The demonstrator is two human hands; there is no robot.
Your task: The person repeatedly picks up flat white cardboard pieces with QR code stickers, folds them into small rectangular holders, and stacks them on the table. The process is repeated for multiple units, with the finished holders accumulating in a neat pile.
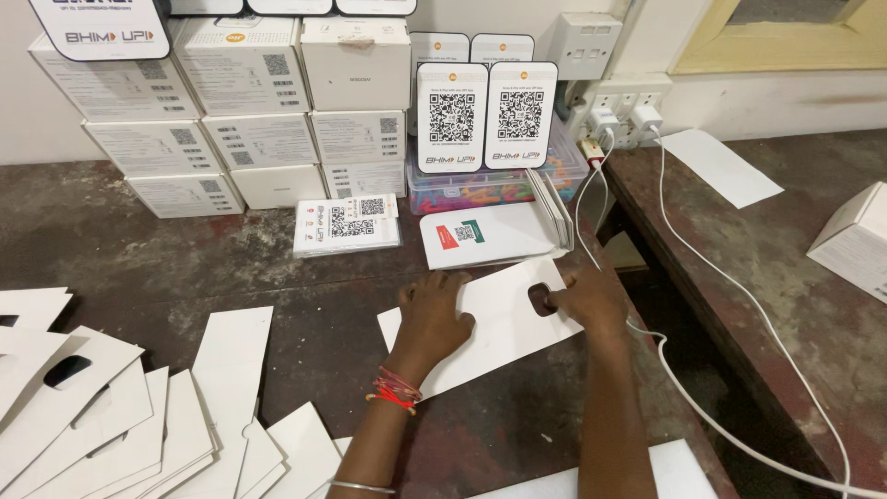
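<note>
so the white card [504, 323] lies flat on the dark table [305, 277], long side running left-low to right-high, left hand [432, 314] pressed open-palmed on its near end while the right hand [591, 298] pinches the edge by the dark cutout [540, 298].

Left hand [432, 317] flat, palm down, fingers toward 12 o'clock; right hand [589, 298] at its 3 o'clock, fingers curled.

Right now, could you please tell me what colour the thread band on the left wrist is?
Red, with a touch of yellow; the thread band shows best in the head view.
</note>
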